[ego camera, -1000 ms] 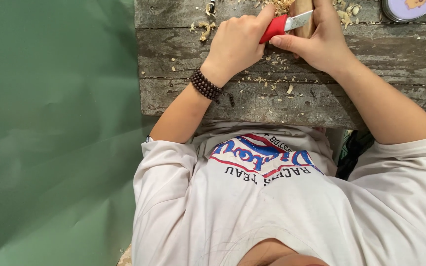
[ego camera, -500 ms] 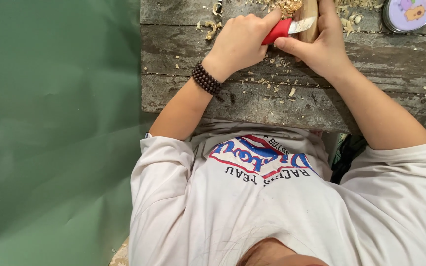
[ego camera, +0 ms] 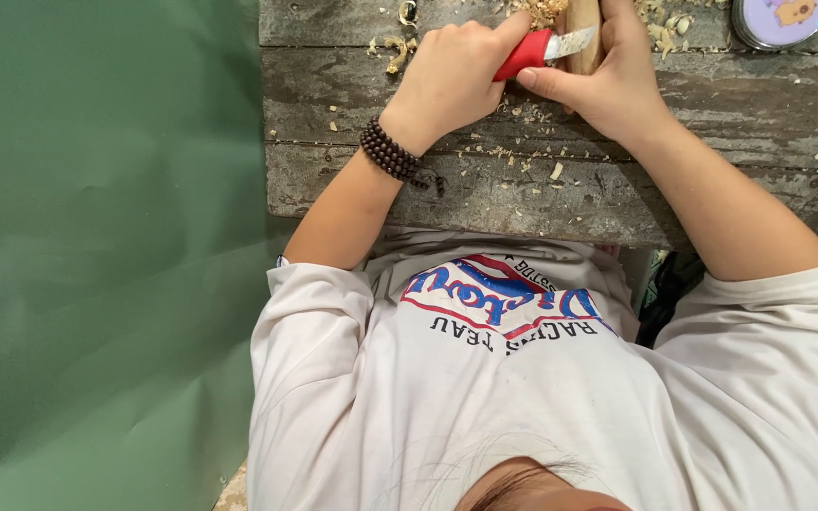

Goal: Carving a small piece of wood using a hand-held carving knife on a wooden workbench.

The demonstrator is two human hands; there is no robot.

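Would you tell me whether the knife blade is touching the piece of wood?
Touching. The head view shows the knife blade lying flat against the piece of wood held by one hand, with no gap visible.

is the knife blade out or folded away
Out: the red-handled knife in the left hand shows bare blade against the wood piece that the right hand holds.

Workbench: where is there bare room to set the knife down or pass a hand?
The workbench is freest on its left planks, between the bracelet and the left edge, and on the right below the round tin, beyond the right forearm. It is crowded at top centre: left hand, knife, right hand, wood piece, shavings.
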